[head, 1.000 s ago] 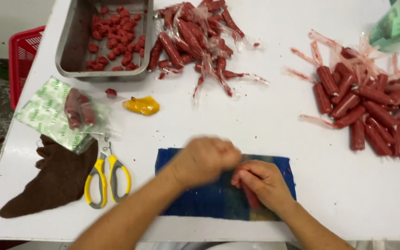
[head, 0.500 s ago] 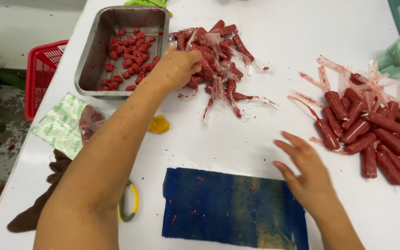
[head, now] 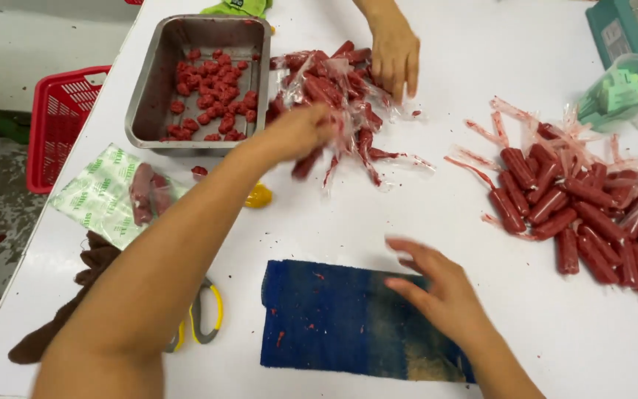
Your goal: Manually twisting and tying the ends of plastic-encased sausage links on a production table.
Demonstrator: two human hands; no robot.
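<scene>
My left hand [head: 300, 133] reaches from the blue cloth [head: 341, 314] up to the pile of wrapped sausages [head: 341, 96] beside the steel tray [head: 193, 81] of cut pieces, its grip closed on one wrapped sausage [head: 308, 164], lifting it clear so it can come back to the cloth. Half a second ago that hand lay deeper in the pile. My right hand [head: 437, 292] rests open and empty on the cloth's right edge, nearer it than before. Above the pile, another person's hand [head: 395, 55] has come in
</scene>
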